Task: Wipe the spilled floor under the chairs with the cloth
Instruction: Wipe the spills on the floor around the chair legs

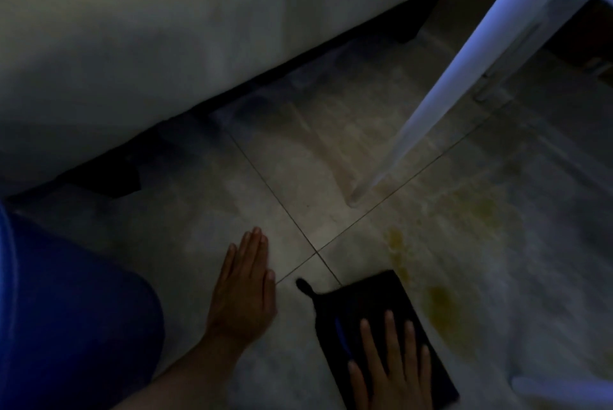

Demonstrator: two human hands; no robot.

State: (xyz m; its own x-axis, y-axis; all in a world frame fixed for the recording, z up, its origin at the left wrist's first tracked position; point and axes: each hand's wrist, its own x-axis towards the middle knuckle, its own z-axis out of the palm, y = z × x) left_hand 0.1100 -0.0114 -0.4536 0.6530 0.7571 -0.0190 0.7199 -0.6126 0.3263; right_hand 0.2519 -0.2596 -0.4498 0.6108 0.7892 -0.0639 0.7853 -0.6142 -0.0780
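A black cloth (368,303) with a small hanging loop lies flat on the pale tiled floor (205,220). My right hand (393,366) presses down on its near half, fingers spread flat. My left hand (245,287) rests palm down on the bare tile to the left of the cloth, fingers together and holding nothing. Yellowish spill patches (444,313) spread over the tile just right of the cloth and further up to the right. A white chair leg (431,101) slants down to the floor beyond the spill.
A large white draped piece of furniture (149,45) fills the upper left, with dark feet and a dark gap beneath it. My blue-clad knee (66,316) is at the lower left. Another white chair part (557,389) shows at the lower right. The view is dim.
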